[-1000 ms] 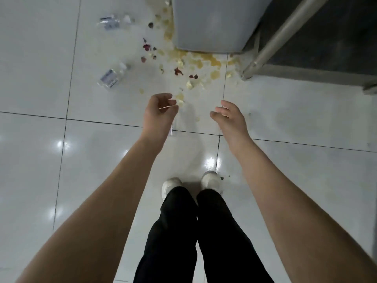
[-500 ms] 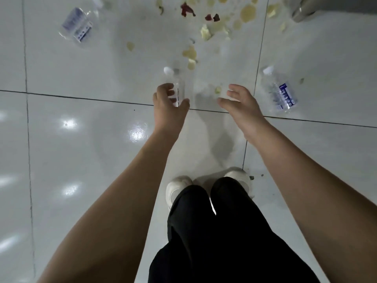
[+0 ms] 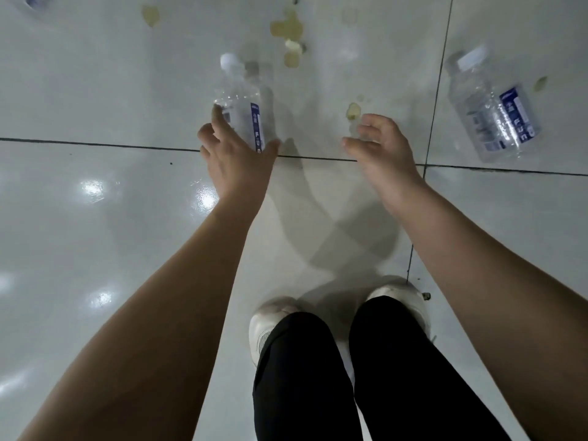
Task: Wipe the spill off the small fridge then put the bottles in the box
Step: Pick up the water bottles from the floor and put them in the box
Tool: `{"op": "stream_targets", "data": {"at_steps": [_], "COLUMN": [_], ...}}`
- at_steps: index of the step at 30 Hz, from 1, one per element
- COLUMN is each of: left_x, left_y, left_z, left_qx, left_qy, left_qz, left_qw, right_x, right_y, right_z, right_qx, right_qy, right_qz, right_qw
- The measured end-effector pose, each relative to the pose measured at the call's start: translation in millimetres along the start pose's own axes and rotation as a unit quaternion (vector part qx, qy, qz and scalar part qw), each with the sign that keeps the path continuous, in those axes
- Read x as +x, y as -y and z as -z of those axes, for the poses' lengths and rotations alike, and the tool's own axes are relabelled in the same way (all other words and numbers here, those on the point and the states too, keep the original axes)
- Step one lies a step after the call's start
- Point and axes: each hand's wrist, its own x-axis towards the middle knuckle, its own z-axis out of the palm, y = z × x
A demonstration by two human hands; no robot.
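Note:
A clear water bottle (image 3: 241, 103) with a white cap and blue label lies pointing away from me on the white tiled floor. My left hand (image 3: 238, 160) grips its lower end, thumb on the right side and fingers on the left. My right hand (image 3: 381, 151) hovers empty just to the right, fingers loosely curled and apart. A second bottle (image 3: 491, 106) of the same kind lies on its side at the far right. The fridge and the box are out of view.
Yellowish spill spots (image 3: 286, 28) and small scraps dot the tiles beyond the bottles. The edge of another bottle (image 3: 31, 0) shows at the top left corner. My white shoes (image 3: 270, 323) and black trousers stand at the bottom centre.
The view has dropped closer to the floor and the fridge has left the frame. My left hand has spread around the middle bottle. The right-hand bottle now looks larger and nearer.

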Motion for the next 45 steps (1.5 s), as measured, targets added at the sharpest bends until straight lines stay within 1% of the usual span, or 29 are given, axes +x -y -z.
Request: {"op": "stream_targets", "data": {"at_steps": [2,5,9,12,15,22,24,27,29,31,35,38,41,45], "left_x": [1.4,0.6,-8.1,-23.4,-34.6,-49.9,-51.0,-52.3,-53.9,-52.8,-51.9,-51.0,-51.5,-55.5], "left_y": [-0.3,-7.0,-19.5,-35.4,-55.5,-98.7,-106.3,-113.0,-116.2,-115.8,-112.4,-111.0,-112.7,-119.3], "left_z": [-2.7,-1.9,0.5,2.8,2.1,-22.6,-32.6,-48.8,-54.1,-58.3,-62.2,-63.6,-63.1,-58.0], "left_qx": [-0.016,-0.048,-0.137,-0.143,-0.149,-0.187,-0.211,-0.241,-0.262,-0.279,-0.271,-0.269,-0.268,-0.274], "left_qy": [-0.010,0.011,0.088,0.148,0.190,0.230,0.241,0.247,0.254,0.268,0.285,0.297,0.299,0.307], "left_qz": [0.009,0.034,0.046,0.046,0.046,0.048,0.048,0.041,0.041,0.046,0.050,0.055,0.056,0.061], "left_qw": [1.000,0.998,0.986,0.977,0.969,0.954,0.946,0.938,0.930,0.921,0.918,0.914,0.914,0.909], "right_x": [-0.2,-5.5,-13.1,-17.9,-22.2,-13.9,-7.7,6.1,16.8,26.4,36.5,40.6,43.8,39.7], "right_y": [-5.4,-6.6,1.5,9.7,17.1,7.9,3.0,-7.0,-13.2,-19.1,-23.8,-26.6,-30.7,-33.8], "right_z": [1.7,6.1,25.4,53.3,81.9,131.0,140.5,150.9,154.8,155.8,152.5,150.4,148.8,147.5], "right_qx": [0.006,0.012,0.011,0.008,-0.042,-0.147,-0.201,-0.292,-0.323,-0.340,-0.360,-0.366,-0.364,-0.260], "right_qy": [-0.010,-0.012,-0.024,-0.048,-0.068,-0.126,-0.157,-0.199,-0.207,-0.196,-0.211,-0.213,-0.181,-0.161], "right_qz": [0.003,0.002,-0.002,-0.002,0.021,0.051,0.074,0.102,0.098,0.081,0.055,0.023,-0.005,-0.030], "right_qw": [1.000,1.000,1.000,0.999,0.997,0.980,0.964,0.930,0.918,0.916,0.907,0.906,0.914,0.952]}}
